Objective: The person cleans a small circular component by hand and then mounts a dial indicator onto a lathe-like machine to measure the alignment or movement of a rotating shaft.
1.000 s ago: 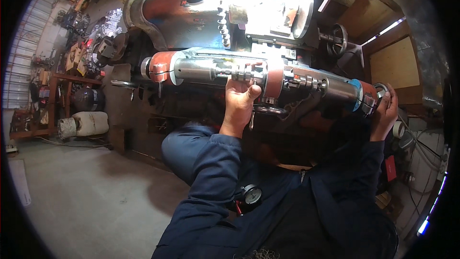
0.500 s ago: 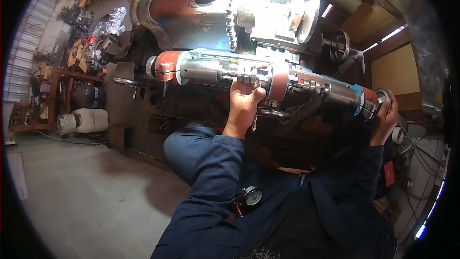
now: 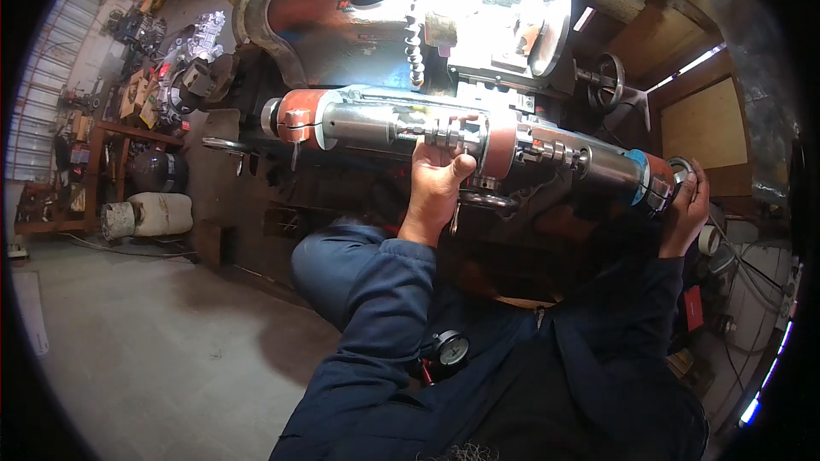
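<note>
A stepped steel shaft with several collars [image 3: 443,133] lies across the machine between two steel cylinders, the left cylinder [image 3: 363,124] and the right cylinder [image 3: 612,172]. Red clamp rings [image 3: 301,119] hold the outer ends, and a red-faced ring [image 3: 499,143] surrounds the shaft near its middle. My left hand [image 3: 434,192] grips the shaft from below, just left of that middle ring, thumb up; its fingertips are hidden behind the metal. At the right end, my right hand [image 3: 686,209] has its fingers curled on the rim of a small handwheel [image 3: 681,171].
A bright lamp glares above a jointed coolant hose [image 3: 415,34]. Another handwheel [image 3: 489,201] sits below the middle ring, and one more [image 3: 606,81] stands behind at right. A dial gauge [image 3: 450,347] is near my chest. A white gas cylinder [image 3: 162,214] lies on the left.
</note>
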Demonstrator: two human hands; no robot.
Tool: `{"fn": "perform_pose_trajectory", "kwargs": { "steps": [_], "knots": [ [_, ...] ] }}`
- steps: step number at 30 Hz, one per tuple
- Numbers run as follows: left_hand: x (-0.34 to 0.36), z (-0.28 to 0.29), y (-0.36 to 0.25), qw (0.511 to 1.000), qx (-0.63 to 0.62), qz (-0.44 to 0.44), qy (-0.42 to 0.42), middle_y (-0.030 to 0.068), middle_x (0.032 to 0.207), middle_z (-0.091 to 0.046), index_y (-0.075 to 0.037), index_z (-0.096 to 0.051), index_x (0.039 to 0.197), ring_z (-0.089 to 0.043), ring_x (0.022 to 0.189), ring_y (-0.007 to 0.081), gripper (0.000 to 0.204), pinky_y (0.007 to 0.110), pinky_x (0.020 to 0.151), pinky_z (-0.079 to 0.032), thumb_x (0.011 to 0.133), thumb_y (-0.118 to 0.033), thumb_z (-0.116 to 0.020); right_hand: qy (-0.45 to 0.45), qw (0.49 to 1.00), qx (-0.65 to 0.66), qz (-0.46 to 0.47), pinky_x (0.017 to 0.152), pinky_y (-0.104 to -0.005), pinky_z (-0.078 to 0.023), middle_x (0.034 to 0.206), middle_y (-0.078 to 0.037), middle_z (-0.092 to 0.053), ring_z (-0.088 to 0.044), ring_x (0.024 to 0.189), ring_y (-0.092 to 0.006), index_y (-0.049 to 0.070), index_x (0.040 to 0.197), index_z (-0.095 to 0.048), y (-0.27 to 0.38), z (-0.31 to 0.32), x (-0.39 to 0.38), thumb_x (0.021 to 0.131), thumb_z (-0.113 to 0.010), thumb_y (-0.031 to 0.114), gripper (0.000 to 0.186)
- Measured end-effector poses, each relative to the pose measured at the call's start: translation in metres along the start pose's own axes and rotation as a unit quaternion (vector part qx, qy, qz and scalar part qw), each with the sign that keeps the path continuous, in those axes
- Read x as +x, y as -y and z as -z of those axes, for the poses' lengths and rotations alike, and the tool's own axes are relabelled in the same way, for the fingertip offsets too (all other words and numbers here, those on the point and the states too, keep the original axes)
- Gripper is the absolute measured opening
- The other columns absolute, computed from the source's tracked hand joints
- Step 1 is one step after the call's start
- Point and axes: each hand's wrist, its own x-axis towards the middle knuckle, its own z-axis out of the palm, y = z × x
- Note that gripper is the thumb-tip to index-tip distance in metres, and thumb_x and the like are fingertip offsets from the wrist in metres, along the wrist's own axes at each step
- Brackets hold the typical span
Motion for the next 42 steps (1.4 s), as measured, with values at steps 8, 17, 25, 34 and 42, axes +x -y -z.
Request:
{"fn": "perform_pose_trajectory", "kwargs": {
  "steps": [8, 17, 25, 34, 42],
  "knots": [
    [0.000, 0.003, 0.001, 1.000, -0.001, 0.000, 0.006, 0.0121, 0.127, -0.056, 0.000, -0.049, 0.129, -0.054, 0.119, 0.0223, 0.068, 0.038, 0.103, -0.043, 0.076, -0.026, -0.084, -0.006, 1.000, 0.003, 0.001, 0.090, -0.0311, -0.047, 0.110, -0.015, -0.066, -0.062, 0.100, -0.0206, -0.002, 0.122, -0.059, -0.003, -0.001, 0.000, 0.100, -0.048, 0.024, 0.036],
    [0.000, -0.001, -0.001, 1.000, -0.012, -0.002, -0.005, 0.0120, 0.128, -0.056, 0.000, -0.049, 0.128, -0.053, 0.119, 0.0224, 0.069, 0.038, 0.104, -0.041, 0.075, -0.025, -0.084, -0.003, 1.000, 0.001, -0.007, 0.091, -0.0312, -0.047, 0.111, -0.014, -0.066, -0.062, 0.102, -0.0203, -0.002, 0.122, -0.059, 0.006, 0.000, -0.002, 0.100, -0.046, 0.024, 0.037],
    [-0.001, -0.002, -0.003, 1.000, -0.014, 0.006, -0.002, 0.0112, 0.126, -0.057, 0.000, -0.050, 0.128, -0.053, 0.120, 0.0218, 0.065, 0.037, 0.105, -0.041, 0.076, -0.022, -0.083, -0.003, 1.000, 0.003, -0.003, 0.091, -0.0309, -0.046, 0.112, -0.015, -0.065, -0.061, 0.102, -0.0207, -0.003, 0.123, -0.059, 0.004, 0.000, -0.001, 0.100, -0.046, 0.023, 0.037],
    [-0.001, -0.001, -0.002, 1.000, -0.011, 0.001, -0.006, 0.0118, 0.127, -0.056, 0.000, -0.050, 0.128, -0.053, 0.120, 0.0229, 0.064, 0.038, 0.105, -0.041, 0.077, -0.021, -0.082, -0.003, 1.000, 0.003, -0.005, 0.090, -0.0308, -0.047, 0.111, -0.015, -0.065, -0.062, 0.101, -0.0208, -0.002, 0.123, -0.059, 0.006, -0.001, -0.002, 0.100, -0.046, 0.022, 0.036],
    [0.000, -0.001, -0.001, 1.000, -0.011, -0.001, -0.002, 0.0119, 0.127, -0.056, -0.001, -0.049, 0.129, -0.053, 0.120, 0.0231, 0.065, 0.038, 0.105, -0.041, 0.076, -0.021, -0.083, -0.008, 1.000, -0.009, 0.002, 0.090, -0.0309, -0.047, 0.110, -0.014, -0.066, -0.062, 0.100, -0.0209, -0.001, 0.122, -0.060, 0.001, -0.001, -0.001, 0.100, -0.046, 0.022, 0.034]
  ]
}}
